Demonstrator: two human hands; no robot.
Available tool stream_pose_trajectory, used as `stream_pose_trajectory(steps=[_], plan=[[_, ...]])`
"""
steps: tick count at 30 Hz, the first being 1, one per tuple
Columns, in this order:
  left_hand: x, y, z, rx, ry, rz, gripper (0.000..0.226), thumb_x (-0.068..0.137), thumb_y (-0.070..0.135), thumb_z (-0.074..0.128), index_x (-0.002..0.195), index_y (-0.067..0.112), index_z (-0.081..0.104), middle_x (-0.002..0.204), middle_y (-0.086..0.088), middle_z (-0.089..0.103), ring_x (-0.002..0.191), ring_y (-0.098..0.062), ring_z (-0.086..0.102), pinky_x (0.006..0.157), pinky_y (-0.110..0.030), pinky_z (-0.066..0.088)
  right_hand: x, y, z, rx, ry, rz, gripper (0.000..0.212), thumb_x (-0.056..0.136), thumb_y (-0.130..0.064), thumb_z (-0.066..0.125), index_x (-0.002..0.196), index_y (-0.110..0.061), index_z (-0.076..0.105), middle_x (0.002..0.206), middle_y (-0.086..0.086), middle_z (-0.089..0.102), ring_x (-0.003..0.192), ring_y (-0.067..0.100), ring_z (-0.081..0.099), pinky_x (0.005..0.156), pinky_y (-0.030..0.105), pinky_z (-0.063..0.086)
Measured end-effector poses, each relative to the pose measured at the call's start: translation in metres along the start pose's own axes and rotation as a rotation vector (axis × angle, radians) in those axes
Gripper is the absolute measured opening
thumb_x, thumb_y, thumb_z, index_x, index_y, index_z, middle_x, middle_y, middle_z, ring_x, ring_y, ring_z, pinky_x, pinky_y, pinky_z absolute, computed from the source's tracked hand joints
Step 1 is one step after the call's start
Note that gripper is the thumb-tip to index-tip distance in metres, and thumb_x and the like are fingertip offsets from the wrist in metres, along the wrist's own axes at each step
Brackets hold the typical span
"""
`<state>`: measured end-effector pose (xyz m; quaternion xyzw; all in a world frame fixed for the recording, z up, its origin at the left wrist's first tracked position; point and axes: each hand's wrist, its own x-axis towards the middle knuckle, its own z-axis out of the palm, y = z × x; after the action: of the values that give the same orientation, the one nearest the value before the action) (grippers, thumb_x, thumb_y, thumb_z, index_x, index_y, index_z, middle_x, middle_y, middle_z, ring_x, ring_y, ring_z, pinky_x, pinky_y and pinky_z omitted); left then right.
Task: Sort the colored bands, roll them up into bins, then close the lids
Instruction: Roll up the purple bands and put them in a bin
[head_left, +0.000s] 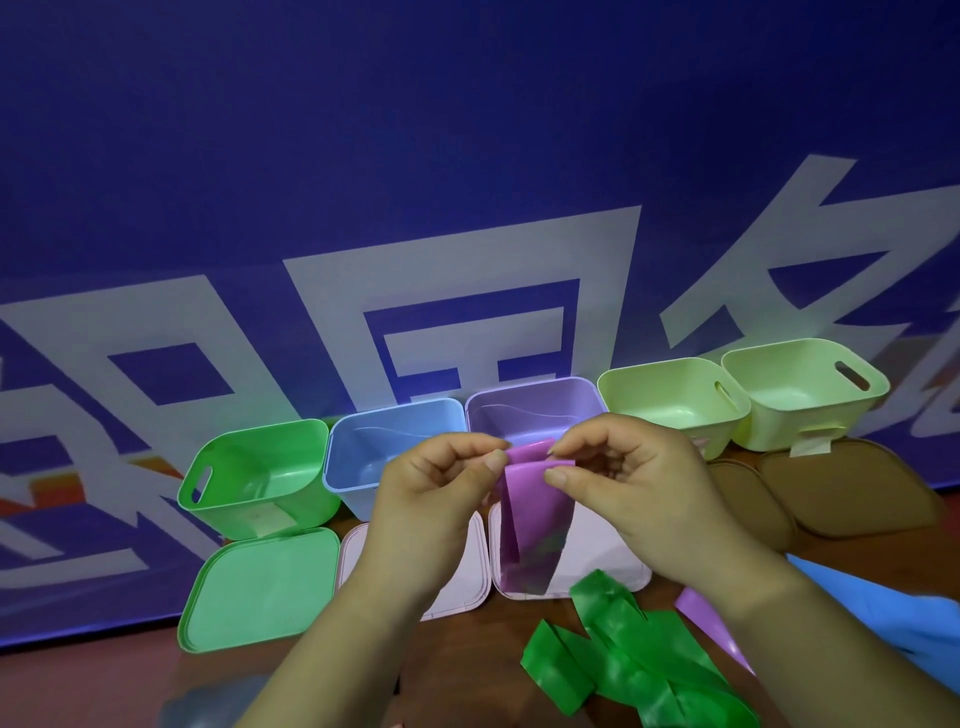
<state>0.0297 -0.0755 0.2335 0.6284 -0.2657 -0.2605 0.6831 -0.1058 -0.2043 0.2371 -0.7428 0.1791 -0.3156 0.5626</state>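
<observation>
You see a thin, smooth, glossy purple band (535, 499), shiny green bands (623, 660), smooth matt plastic bins (260, 467), wood-grain tabletop (467, 670).

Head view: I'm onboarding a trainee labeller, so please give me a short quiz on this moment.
1. True or false: the left hand and the right hand both pinch the purple band.
2. What colour is the bin directly behind that band? A green, B purple, C brown.
3. Fill in: the loose band lying by the right forearm is ____.

Key: 1 true; 2 B; 3 green.
</observation>
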Motion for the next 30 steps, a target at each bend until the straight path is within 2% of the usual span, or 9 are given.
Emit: stream_pose_trajectory(steps=[2,4,7,13,19,23,26,30], plan=[[0.000,0.000,0.000,0.008,0.004,-0.001,0.014,0.088,0.003,0.068,0.086,0.013,0.077,0.086,-0.021,0.073,0.077,-0.034,0.063,0.082,-0.050,0.057,-0.001,-0.001,0.000,-0.010,0.003,0.003,0.026,0.077,-0.005,0.080,0.085,-0.029,0.074,0.084,-0.002,0.074,0.079,0.017,0.069,0.079,0.040,0.059],[0.000,0.000,0.001,0.019,-0.001,-0.007,0.016,0.090,0.002,0.066,0.088,0.013,0.077,0.089,-0.023,0.072,0.081,-0.043,0.065,0.086,-0.056,0.054,-0.001,-0.004,0.001,-0.021,-0.006,-0.003,0.026,0.078,-0.005,0.080,0.086,-0.029,0.074,0.085,-0.003,0.074,0.080,0.018,0.069,0.079,0.042,0.059],[-0.001,-0.002,0.000,0.029,-0.008,-0.019,0.018,0.092,0.002,0.064,0.090,0.014,0.078,0.090,-0.018,0.075,0.093,-0.050,0.064,0.089,-0.059,0.054,-0.002,-0.006,0.001,-0.013,-0.010,-0.014,0.025,0.078,-0.004,0.079,0.086,-0.027,0.074,0.086,-0.002,0.075,0.079,0.017,0.070,0.078,0.040,0.059],[-0.004,0.000,0.000,-0.009,-0.040,-0.040,0.016,0.092,0.000,0.063,0.091,0.009,0.077,0.092,-0.014,0.076,0.092,-0.041,0.069,0.092,-0.054,0.055,-0.003,-0.006,0.004,-0.037,-0.005,-0.036,0.026,0.078,-0.005,0.079,0.086,-0.029,0.073,0.082,-0.006,0.074,0.076,0.013,0.069,0.073,0.028,0.056],[-0.007,0.001,-0.002,-0.008,-0.072,-0.028,0.016,0.093,0.000,0.060,0.096,0.005,0.075,0.095,-0.013,0.076,0.092,-0.031,0.072,0.086,-0.039,0.060,-0.004,-0.007,0.006,-0.053,0.006,-0.034,0.027,0.079,-0.006,0.079,0.086,-0.032,0.073,0.082,-0.007,0.073,0.078,0.014,0.069,0.075,0.030,0.057],[-0.008,0.002,-0.002,-0.021,-0.098,-0.002,0.016,0.093,0.000,0.060,0.096,0.005,0.075,0.094,-0.013,0.076,0.091,-0.029,0.073,0.082,-0.034,0.060,-0.005,-0.007,0.008,-0.088,0.057,-0.041,0.023,0.078,-0.009,0.080,0.083,-0.030,0.072,0.081,-0.009,0.073,0.075,0.010,0.068,0.071,0.021,0.054],[-0.010,0.003,-0.003,-0.026,-0.111,-0.006,0.018,0.094,-0.001,0.057,0.097,0.005,0.074,0.095,-0.013,0.076,0.092,-0.030,0.073,0.082,-0.033,0.060,-0.007,-0.009,0.010,-0.116,0.071,-0.042,0.022,0.078,-0.009,0.080,0.083,-0.029,0.072,0.080,-0.009,0.072,0.075,0.011,0.068,0.070,0.022,0.055],[-0.012,0.003,-0.005,-0.053,-0.133,-0.028,0.028,0.096,0.000,0.055,0.094,0.014,0.078,0.096,-0.014,0.076,0.093,-0.030,0.073,0.086,-0.037,0.059,-0.008,-0.009,0.012,-0.163,0.097,-0.064,0.023,0.078,-0.009,0.080,0.083,-0.030,0.072,0.080,-0.012,0.072,0.075,0.011,0.068,0.072,0.024,0.056]])
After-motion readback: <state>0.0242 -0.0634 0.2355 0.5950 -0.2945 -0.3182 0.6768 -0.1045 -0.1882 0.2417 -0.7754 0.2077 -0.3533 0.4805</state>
